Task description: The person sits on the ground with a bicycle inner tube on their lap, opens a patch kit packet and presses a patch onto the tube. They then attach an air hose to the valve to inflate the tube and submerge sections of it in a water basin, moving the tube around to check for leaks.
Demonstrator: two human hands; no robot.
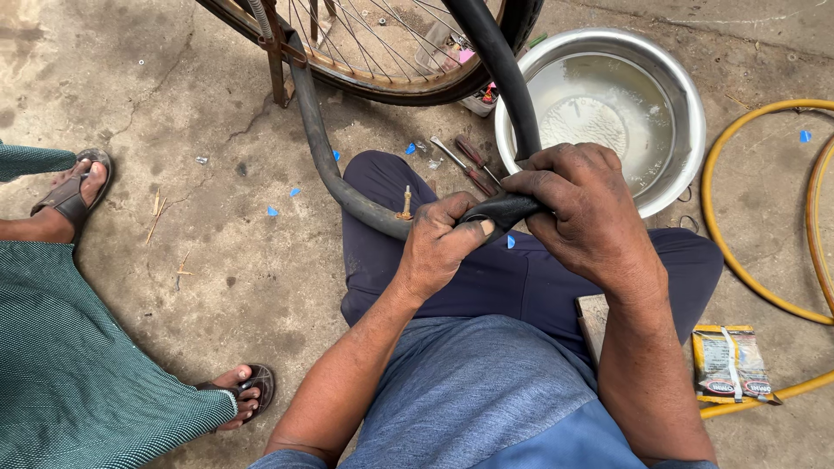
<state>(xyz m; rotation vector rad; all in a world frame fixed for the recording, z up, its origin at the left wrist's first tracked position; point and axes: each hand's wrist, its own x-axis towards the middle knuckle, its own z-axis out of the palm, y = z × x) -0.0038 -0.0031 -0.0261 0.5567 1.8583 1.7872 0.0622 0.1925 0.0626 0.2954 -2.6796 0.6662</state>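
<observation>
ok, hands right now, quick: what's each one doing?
Left hand: closed, pinching the black inner tube near its brass valve.
Right hand: closed around the same tube, folding it.

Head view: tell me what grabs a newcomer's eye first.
At centre, the left hand and right hand pinch a black inner tube that loops up to the bicycle wheel. Behind them, upper right, sits a shiny steel basin of water.

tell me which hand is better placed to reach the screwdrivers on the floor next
Likely the right hand: it grips the inner tube just beside the screwdrivers by the steel basin. The left hand pinches the tube farther away.
</observation>
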